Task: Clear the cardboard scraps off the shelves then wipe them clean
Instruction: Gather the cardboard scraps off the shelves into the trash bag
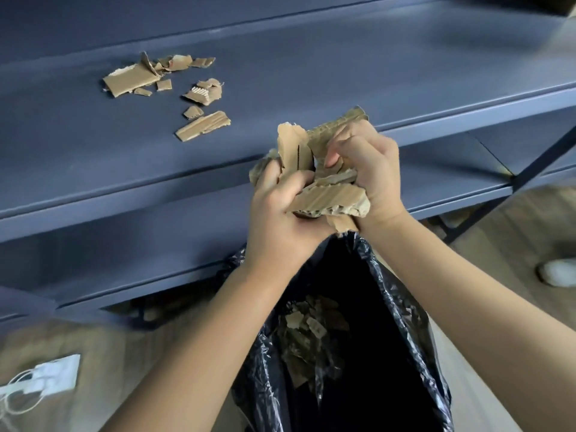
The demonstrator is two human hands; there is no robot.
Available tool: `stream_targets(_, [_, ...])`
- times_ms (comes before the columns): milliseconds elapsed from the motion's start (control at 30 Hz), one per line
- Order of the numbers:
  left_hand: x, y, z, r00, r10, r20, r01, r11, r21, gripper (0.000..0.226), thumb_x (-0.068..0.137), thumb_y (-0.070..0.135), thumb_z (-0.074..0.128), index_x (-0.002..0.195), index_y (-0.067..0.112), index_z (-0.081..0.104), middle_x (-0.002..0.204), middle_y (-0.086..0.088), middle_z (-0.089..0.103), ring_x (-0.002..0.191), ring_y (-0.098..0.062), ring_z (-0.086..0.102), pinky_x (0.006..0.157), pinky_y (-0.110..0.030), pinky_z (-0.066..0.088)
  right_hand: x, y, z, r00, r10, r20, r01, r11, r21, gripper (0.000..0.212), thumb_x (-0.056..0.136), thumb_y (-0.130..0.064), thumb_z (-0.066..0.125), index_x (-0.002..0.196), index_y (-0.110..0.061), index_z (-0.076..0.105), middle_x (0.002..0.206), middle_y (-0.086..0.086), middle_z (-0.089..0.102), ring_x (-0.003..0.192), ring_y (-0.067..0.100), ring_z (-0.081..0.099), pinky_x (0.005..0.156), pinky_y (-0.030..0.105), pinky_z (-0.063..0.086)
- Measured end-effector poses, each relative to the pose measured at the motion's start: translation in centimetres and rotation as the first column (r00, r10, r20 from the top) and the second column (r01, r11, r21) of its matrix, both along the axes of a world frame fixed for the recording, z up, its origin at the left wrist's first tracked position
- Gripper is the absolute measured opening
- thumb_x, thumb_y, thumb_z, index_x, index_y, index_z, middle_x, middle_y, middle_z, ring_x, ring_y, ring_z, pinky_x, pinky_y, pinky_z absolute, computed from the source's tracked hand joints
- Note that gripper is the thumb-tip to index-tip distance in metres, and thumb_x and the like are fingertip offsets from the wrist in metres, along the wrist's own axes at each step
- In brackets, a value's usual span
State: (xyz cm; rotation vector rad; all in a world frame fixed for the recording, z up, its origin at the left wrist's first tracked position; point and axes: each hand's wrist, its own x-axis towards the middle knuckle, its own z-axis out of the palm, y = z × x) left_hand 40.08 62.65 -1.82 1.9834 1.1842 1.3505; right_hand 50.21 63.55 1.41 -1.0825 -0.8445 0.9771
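Observation:
A bundle of torn cardboard scraps (330, 194) is squeezed between both hands just in front of the blue shelf's front edge. My left hand (277, 219) grips it from the left and below, my right hand (371, 169) curls round it from the right. Directly beneath hangs an open black bin bag (389, 322) with several scraps lying inside. More cardboard scraps (199, 126) lie scattered on the top blue shelf (343, 76), up and to the left of my hands.
Lower blue shelves (156, 244) run beneath the top one, with a dark diagonal brace (536, 163) at the right. A white power strip with cables (53, 375) lies on the wooden floor at the lower left. A white shoe (558, 271) shows at the right edge.

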Motion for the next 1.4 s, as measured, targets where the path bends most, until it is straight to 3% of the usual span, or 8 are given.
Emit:
stream_targets(167, [0.5,-3.3,-2.3,0.999,-0.007,-0.041,0.004,0.998,-0.058,0.039,0.055,0.035,0.07,0.083,0.008,0.069,0.09,-0.002,0.05,0.083,-0.005,0.045,0.071,-0.01,0.039,0.6,-3.2,-2.7,1.0,-0.013,0.013,0.014,0.998,-0.065,0.018,0.055,-0.005,0.046,0.038,-0.01,0.046,0.066,0.006,0.042,0.07,0.016,0.043,0.063,0.023,0.037])
stream_targets(433, [0.5,-7.5,-8.4,0.975,-0.09,-0.203,0.027,0.956,-0.292,0.046,0.056,0.042,0.062,0.092,0.013,0.057,0.092,-0.01,0.057,0.094,-0.022,0.05,0.075,-0.035,0.048,1.6,-7.7,-10.4,0.991,0.037,0.128,-0.002,0.966,-0.259,0.027,0.066,-0.007,0.052,0.043,-0.022,0.056,0.066,0.004,0.049,0.07,0.015,0.049,0.067,0.025,0.04])
stream_targets(567, [-0.2,-8.3,-11.2,0.838,-0.349,-0.419,-0.037,0.73,-0.683,0.093,0.068,0.038,0.07,0.141,0.023,0.013,0.125,0.001,0.047,0.12,-0.021,0.041,0.097,-0.04,0.042,2.0,-9.5,-16.0,0.892,0.384,0.237,-0.147,0.744,-0.652,0.02,0.075,-0.049,0.051,0.07,-0.038,0.067,0.098,0.002,0.065,0.103,0.026,0.056,0.097,0.046,0.039])
stream_targets(700, [-0.5,-8.3,-12.1,0.79,-0.444,-0.424,-0.074,0.616,-0.784,0.104,0.068,0.047,0.069,0.143,0.032,-0.001,0.147,0.003,0.027,0.136,-0.021,0.021,0.11,-0.041,0.025,2.0,-10.3,-18.6,0.871,0.481,0.102,-0.197,0.532,-0.823,0.059,0.07,-0.069,0.046,0.118,-0.036,0.057,0.135,0.003,0.052,0.128,0.025,0.043,0.113,0.048,0.026])
stream_targets(833, [-1.2,-8.1,-12.4,0.759,-0.457,-0.464,-0.1,0.622,-0.776,0.081,0.077,0.033,0.062,0.142,0.028,0.014,0.145,0.004,0.03,0.132,-0.021,0.027,0.105,-0.038,0.031,3.0,-9.2,-18.4,0.842,0.426,0.332,0.003,0.611,-0.791,0.027,0.094,-0.01,0.045,0.118,-0.008,0.058,0.089,0.009,0.062,0.078,0.019,0.054,0.067,0.025,0.041])
stream_targets(900, [-1.4,-8.1,-12.2,0.752,-0.45,-0.482,-0.103,0.642,-0.759,0.066,0.082,0.019,0.055,0.139,0.025,0.024,0.141,0.002,0.035,0.13,-0.022,0.031,0.105,-0.037,0.033,4.0,-8.8,-18.1,0.813,0.355,0.461,0.145,0.644,-0.751,0.027,0.088,0.002,0.044,0.101,-0.01,0.063,0.091,0.012,0.066,0.082,0.025,0.058,0.068,0.027,0.042])
stream_targets(1233, [-0.2,-3.8,-6.3,0.71,-0.37,-0.599,0.03,0.866,-0.5,0.04,0.083,-0.003,0.037,0.114,0.011,0.058,0.12,-0.01,0.057,0.111,-0.028,0.051,0.093,-0.032,0.042,-0.2,-1.7,-5.7,0.781,0.046,0.623,0.171,0.944,-0.284,0.027,0.062,-0.022,0.036,0.069,-0.021,0.062,0.056,-0.004,0.058,0.056,0.009,0.051,0.054,0.01,0.037])
stream_targets(1400, [-0.9,-0.5,-3.0,0.871,-0.028,-0.49,-0.057,0.986,-0.158,0.024,0.067,0.001,0.042,0.076,0.007,0.063,0.074,-0.014,0.067,0.066,-0.032,0.063,0.057,-0.028,0.054,-3.2,2.2,-2.4,0.809,0.009,0.588,0.101,0.983,-0.154,0.02,0.07,-0.016,0.042,0.069,-0.024,0.06,0.056,-0.012,0.054,0.056,0.005,0.05,0.052,0.008,0.036])
